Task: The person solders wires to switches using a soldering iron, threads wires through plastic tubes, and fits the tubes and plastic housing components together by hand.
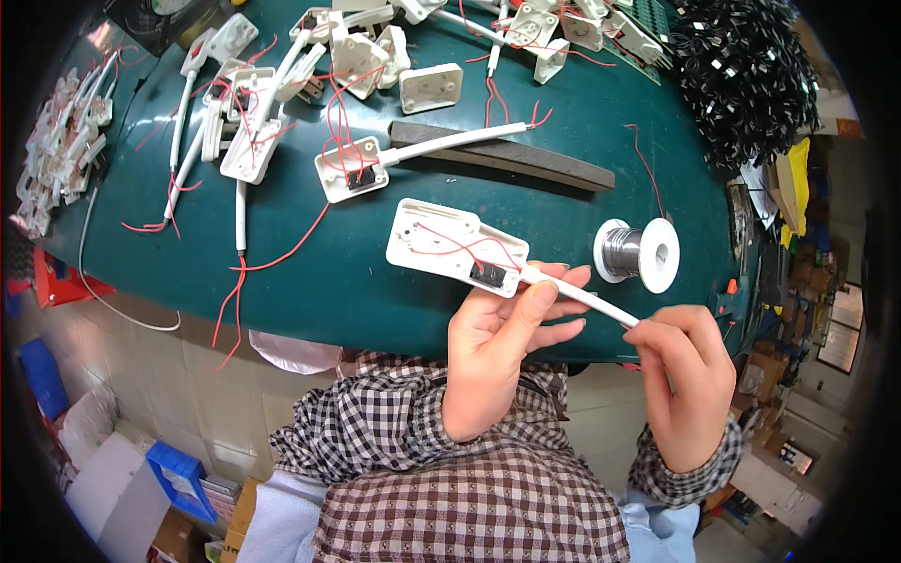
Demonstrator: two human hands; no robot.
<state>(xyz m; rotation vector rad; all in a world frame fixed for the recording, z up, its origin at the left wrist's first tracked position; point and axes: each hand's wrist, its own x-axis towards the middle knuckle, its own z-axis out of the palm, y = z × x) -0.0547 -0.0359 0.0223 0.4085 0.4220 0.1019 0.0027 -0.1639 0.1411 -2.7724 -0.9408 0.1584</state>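
Note:
My left hand (502, 342) is closed on a white plastic housing (441, 246) where it meets its thin white tube (582, 296). The housing lies open side up, showing red wires (469, 246) and a small black switch (488, 274). At the tube's far end, my right hand (685, 375) pinches the tip between thumb and fingers; the wire ends there are mostly hidden. Beyond my left hand, a similar housing (330, 178) with a black switch and loose red wires rests on the green table, its tube lying across a dark grey bar (526, 161).
A spool of solder wire (627, 251) stands right of the held tube. Several more white housings (249, 155) with tubes and red wires lie at the back and left. A heap of white parts (70, 141) is far left; a black cable pile (746, 75) is back right.

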